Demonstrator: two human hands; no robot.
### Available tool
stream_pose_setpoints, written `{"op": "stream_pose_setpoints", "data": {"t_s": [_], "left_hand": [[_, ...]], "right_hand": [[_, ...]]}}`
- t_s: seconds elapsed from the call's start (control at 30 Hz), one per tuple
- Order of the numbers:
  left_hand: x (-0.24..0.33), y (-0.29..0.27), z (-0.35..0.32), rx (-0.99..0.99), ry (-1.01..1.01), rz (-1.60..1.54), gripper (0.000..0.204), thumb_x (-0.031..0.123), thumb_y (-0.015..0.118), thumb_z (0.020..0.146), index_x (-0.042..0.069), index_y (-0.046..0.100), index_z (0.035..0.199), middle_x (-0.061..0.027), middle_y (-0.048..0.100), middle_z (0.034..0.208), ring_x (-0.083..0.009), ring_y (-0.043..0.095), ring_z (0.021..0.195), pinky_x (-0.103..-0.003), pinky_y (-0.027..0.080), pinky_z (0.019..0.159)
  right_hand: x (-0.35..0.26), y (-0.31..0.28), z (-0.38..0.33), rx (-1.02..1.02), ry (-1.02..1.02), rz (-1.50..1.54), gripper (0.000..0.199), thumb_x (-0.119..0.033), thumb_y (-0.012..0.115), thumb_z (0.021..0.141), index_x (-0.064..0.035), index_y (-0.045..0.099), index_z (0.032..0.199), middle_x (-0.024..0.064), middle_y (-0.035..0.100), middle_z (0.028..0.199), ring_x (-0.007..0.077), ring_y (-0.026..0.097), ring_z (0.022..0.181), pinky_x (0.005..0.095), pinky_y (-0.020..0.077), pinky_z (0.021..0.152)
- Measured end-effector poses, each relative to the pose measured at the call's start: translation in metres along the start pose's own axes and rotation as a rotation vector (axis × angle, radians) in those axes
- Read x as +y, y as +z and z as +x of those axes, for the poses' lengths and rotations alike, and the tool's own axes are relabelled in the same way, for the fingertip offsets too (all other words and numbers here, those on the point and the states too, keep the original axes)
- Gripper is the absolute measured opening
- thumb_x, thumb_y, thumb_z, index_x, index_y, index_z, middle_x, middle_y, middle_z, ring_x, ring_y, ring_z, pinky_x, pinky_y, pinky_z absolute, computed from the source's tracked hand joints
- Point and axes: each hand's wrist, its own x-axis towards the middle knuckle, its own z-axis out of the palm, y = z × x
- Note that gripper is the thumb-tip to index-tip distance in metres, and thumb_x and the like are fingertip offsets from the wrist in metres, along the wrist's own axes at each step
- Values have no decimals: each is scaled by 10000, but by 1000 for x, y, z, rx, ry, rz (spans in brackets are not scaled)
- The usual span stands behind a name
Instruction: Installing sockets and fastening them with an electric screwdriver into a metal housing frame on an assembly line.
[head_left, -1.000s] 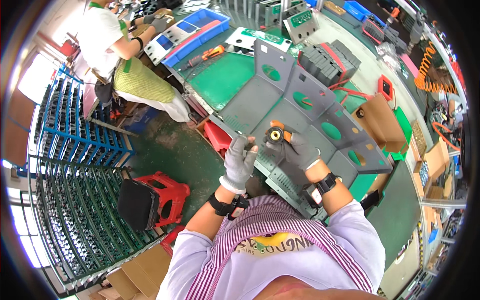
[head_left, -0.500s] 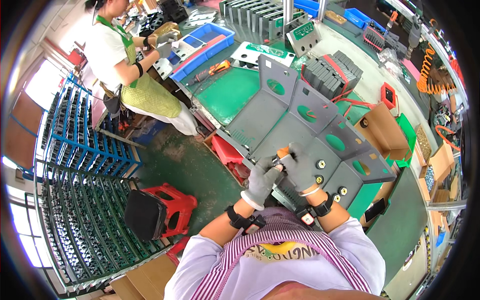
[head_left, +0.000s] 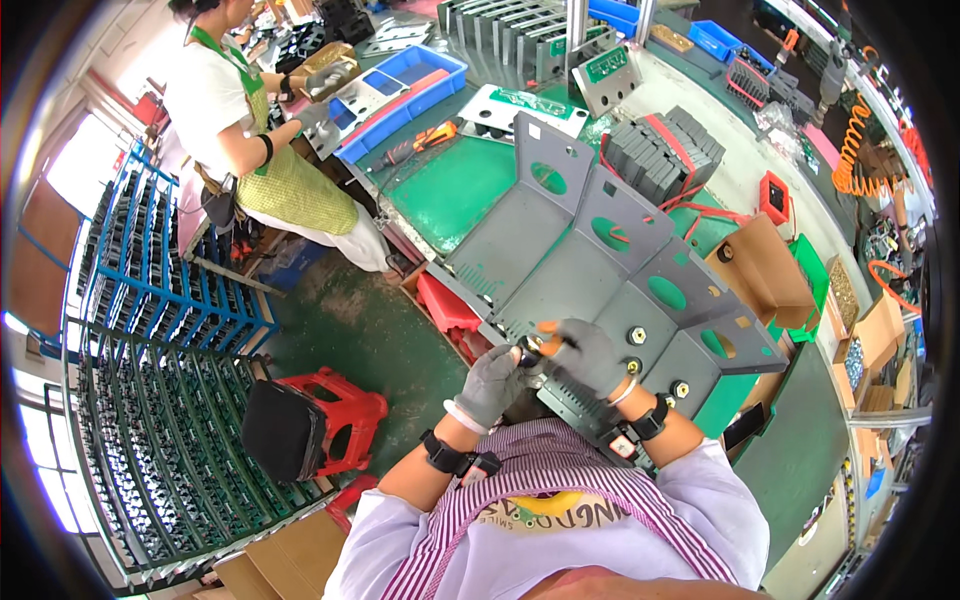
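Note:
My left hand (head_left: 490, 386), in a grey glove, pinches a small black round fitting (head_left: 530, 352) with a brass-coloured part at its end. My right hand (head_left: 590, 358), also gloved, has bare or orange-tipped fingers curled against the upper side of that fitting. Exactly how those fingers grip it is partly hidden. Both hands are above the near edge of several grey bent metal panels (head_left: 575, 270), which stand side by side with oval cutouts in their upright faces. Right of my right hand, fittings with hex nuts (head_left: 636, 336) sit on the panels.
An open cardboard box (head_left: 765, 265) and a strapped stack of grey plates (head_left: 665, 155) lie beyond the panels. A power screwdriver (head_left: 420, 143) and blue tray (head_left: 400, 100) are farther left. A red stool (head_left: 340, 410) stands left; a co-worker (head_left: 270, 150) handles a box behind.
Both my hands have moved left and slightly down with the fitting, and have drawn a little apart. The co-worker's hands now have a small box in place of a pale piece.

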Motion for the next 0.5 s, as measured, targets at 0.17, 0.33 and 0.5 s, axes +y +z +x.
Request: {"op": "stream_pose_setpoints", "data": {"t_s": [0.17,0.33,0.5], "left_hand": [[-11,-8,1,-27,-71,-43,294,212,416,874,-30,480,1028,-118,567,932,-191,571,773,-278,458,690],[-18,-10,-2,21,-101,-97,261,179,389,882,-10,482,1036,-110,574,932,-186,575,778,-271,466,686],[-27,-16,-5,25,-85,-106,294,192,396,887,-19,446,1085,-114,562,966,-202,585,779,-283,480,672]], "right_hand": [[8,14,0,-48,-173,-104,247,-229,557,668,-89,587,869,108,556,765,294,541,738,380,442,647],[16,18,-10,-44,-205,-292,359,-241,572,696,-83,559,1018,112,550,814,283,538,768,364,447,652],[25,21,-20,-125,-118,-32,339,-249,573,726,-76,565,1017,111,541,797,275,543,747,343,445,652]]}}
